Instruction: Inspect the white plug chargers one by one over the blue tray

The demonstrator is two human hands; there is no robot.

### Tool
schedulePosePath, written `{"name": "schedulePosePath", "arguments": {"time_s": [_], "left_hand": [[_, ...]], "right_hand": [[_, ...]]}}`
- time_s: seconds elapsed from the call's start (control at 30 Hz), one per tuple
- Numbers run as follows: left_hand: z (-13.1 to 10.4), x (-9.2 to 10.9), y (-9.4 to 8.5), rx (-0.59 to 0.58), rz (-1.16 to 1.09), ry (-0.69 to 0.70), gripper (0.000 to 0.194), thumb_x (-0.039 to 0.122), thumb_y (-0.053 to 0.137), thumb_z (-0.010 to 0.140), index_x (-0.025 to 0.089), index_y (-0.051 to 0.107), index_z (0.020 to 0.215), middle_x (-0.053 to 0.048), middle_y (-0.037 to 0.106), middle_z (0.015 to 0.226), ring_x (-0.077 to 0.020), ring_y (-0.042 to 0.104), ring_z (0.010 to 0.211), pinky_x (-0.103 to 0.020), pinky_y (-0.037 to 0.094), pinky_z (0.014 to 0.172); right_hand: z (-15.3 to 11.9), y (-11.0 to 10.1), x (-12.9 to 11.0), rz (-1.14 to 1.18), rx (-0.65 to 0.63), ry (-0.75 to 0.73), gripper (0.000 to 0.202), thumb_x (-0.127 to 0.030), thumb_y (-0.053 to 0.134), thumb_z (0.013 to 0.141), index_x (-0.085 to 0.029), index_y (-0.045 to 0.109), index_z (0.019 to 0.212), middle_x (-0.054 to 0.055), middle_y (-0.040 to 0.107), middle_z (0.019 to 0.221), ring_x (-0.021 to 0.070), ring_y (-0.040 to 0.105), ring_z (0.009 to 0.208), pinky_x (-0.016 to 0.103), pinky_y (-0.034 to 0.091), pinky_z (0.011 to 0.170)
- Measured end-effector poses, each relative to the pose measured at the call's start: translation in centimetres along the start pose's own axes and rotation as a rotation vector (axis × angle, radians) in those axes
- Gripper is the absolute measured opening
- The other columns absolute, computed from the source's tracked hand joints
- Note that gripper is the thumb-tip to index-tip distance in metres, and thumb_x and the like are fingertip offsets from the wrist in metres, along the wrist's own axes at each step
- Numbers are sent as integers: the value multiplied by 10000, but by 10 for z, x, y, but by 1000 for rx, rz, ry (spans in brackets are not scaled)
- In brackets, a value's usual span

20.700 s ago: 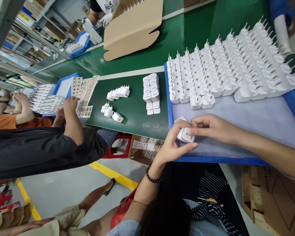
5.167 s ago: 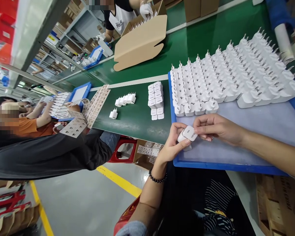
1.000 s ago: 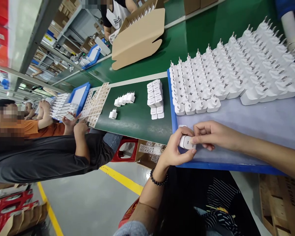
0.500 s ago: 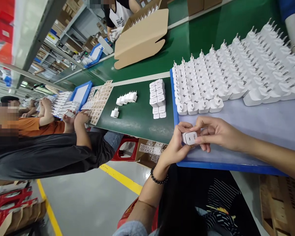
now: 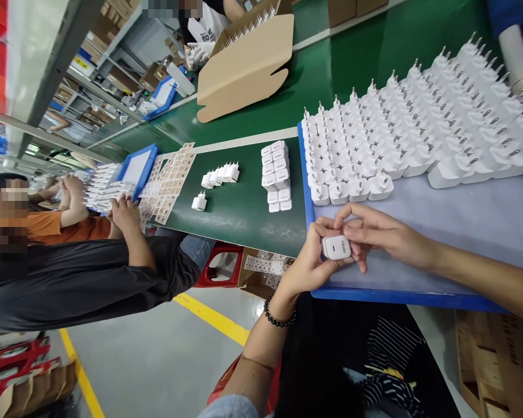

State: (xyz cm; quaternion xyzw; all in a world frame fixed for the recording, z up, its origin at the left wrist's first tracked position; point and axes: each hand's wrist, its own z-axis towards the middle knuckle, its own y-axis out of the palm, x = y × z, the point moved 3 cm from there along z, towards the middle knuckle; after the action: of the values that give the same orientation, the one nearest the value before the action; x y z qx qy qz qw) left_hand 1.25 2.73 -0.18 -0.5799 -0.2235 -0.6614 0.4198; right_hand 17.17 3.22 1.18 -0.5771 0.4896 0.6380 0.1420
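A white wall charger (image 5: 336,247) with a small port and printed lettering faces me above the near left corner of a blue-rimmed tray (image 5: 401,300). My left hand (image 5: 307,264) is closed round its left side and underside. From the right, my right hand (image 5: 386,237) grips its upper right edge, thumb at the printed end and fingers curled behind. The charger's far side is hidden by my fingers. Many white chargers (image 5: 370,136) stand in rows in the tray, prongs up.
Left of the tray, stacked white chargers (image 5: 276,174) and a short row of chargers (image 5: 220,175) stand on the green table (image 5: 239,215). A cardboard box flap (image 5: 244,69) lies beyond. Co-workers sit at the left, one in a dark sleeve (image 5: 70,278).
My right thumb has shifted from the charger's printed face to its upper edge, baring more lettering. At the left, the co-worker's hands have moved closer together. The view has shifted slightly.
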Motion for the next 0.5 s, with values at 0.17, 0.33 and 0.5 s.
{"name": "schedulePosePath", "arguments": {"time_s": [0.17, 0.33, 0.5], "left_hand": [[1, -1, 2, 16, 14, -32, 353, 430, 616, 924, 230, 343, 1025, -80, 457, 1155, -220, 514, 1069, -398, 475, 896], [4, 7, 7, -2, 112, 9, 241, 314, 548, 966, 230, 331, 1028, -92, 485, 1146, -245, 496, 1141, -431, 483, 922], [6, 11, 12, -52, 294, 24, 161, 210, 484, 966, 213, 370, 1080, -120, 533, 1122, -262, 486, 1130, -463, 478, 942]], "right_hand": [[-1, 1, 1, -139, 7, -96, 381, -270, 806, 799, -253, 528, 1058, -67, 505, 713, 116, 536, 591, 214, 530, 460], [-1, 0, 4, -189, 78, -80, 356, -273, 788, 795, -246, 489, 987, -91, 460, 630, 114, 502, 547, 222, 484, 465], [-5, -1, 1, -413, 200, -113, 325, -240, 768, 789, -241, 464, 902, -107, 396, 578, 102, 444, 536, 229, 383, 513]]}}
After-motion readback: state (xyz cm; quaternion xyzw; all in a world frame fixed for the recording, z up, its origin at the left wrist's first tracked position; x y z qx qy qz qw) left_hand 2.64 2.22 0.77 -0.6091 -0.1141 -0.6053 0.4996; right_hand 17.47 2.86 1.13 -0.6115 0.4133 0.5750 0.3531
